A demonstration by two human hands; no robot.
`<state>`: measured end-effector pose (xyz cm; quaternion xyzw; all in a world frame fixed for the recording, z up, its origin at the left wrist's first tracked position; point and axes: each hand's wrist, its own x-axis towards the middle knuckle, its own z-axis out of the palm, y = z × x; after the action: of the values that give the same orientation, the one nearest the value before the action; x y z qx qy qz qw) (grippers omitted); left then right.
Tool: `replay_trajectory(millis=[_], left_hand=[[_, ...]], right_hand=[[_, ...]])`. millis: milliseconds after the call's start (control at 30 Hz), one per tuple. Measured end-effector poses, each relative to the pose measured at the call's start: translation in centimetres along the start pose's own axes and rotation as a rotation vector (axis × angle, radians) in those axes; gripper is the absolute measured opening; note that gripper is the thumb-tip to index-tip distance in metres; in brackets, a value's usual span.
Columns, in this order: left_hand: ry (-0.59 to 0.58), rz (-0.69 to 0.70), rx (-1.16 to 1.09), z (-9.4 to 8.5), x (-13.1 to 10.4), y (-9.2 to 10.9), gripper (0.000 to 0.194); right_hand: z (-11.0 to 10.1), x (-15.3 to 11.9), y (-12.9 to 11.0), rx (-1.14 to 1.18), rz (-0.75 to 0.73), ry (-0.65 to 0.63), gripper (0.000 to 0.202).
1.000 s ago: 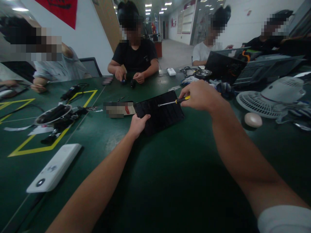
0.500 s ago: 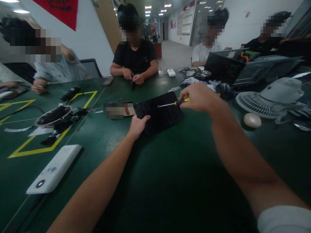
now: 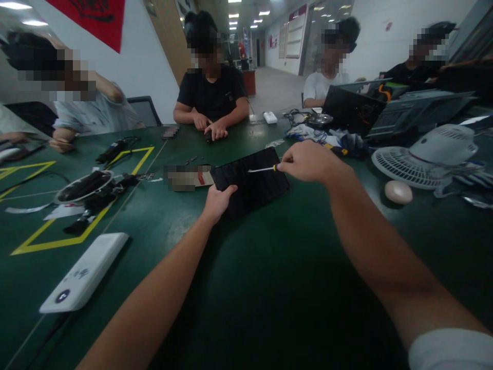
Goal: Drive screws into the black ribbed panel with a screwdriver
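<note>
- A black, faintly ridged rectangular panel (image 3: 256,191) slants across a green table (image 3: 269,267).
- Left hand (image 3: 217,203) pinches its edge.
- Right hand (image 3: 302,162) pinches a screwdriver (image 3: 264,169) over it.

Room between the 2 forearms (image 3: 165,277); fan (image 3: 442,149) obstructs right.

This looks like a shared office or workshop room: several people sit around a green tabletop (image 3: 246,288) marked with yellow tape (image 3: 50,246) and strewn with cables and a fan (image 3: 435,149), with ceiling lights (image 3: 233,16) above a long corridor (image 3: 269,74).
</note>
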<state>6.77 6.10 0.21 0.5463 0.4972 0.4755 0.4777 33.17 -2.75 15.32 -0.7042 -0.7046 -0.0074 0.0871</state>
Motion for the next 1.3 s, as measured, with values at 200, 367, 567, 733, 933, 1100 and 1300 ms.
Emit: replay_trajectory(millis=[200, 367, 567, 733, 933, 1100, 1300], left_hand=[[0.006, -0.012, 0.001, 0.1, -0.1, 0.2, 0.038], [0.011, -0.021, -0.004, 0.0, 0.0, 0.2, 0.038], [0.006, -0.024, -0.011, 0.0, 0.0, 0.2, 0.037], [0.008, -0.021, -0.001, -0.1, 0.1, 0.0, 0.04], [-0.012, -0.015, -0.015, -0.1, 0.0, 0.2, 0.041], [-0.014, -0.015, -0.024, -0.1, 0.2, -0.1, 0.041], [0.015, -0.009, 0.001, -0.1, 0.3, -0.3, 0.042]], right_hand=[[-0.5, 0.0, 0.3, 0.084, -0.057, -0.007, 0.035], [-0.9, -0.1, 1.9, 0.119, -0.096, 0.135, 0.032], [-0.5, -0.2, 1.6, 0.041, -0.027, 0.165, 0.023], [-0.3, 0.0, 1.2, 0.017, 0.003, 0.169, 0.023], [-0.5, -0.1, 1.0, 0.017, 0.003, 0.161, 0.024], [-0.5, -0.1, 0.7, 0.017, 0.013, 0.145, 0.026], [-0.4, 0.0, 0.7, 0.037, 0.02, 0.116, 0.026]])
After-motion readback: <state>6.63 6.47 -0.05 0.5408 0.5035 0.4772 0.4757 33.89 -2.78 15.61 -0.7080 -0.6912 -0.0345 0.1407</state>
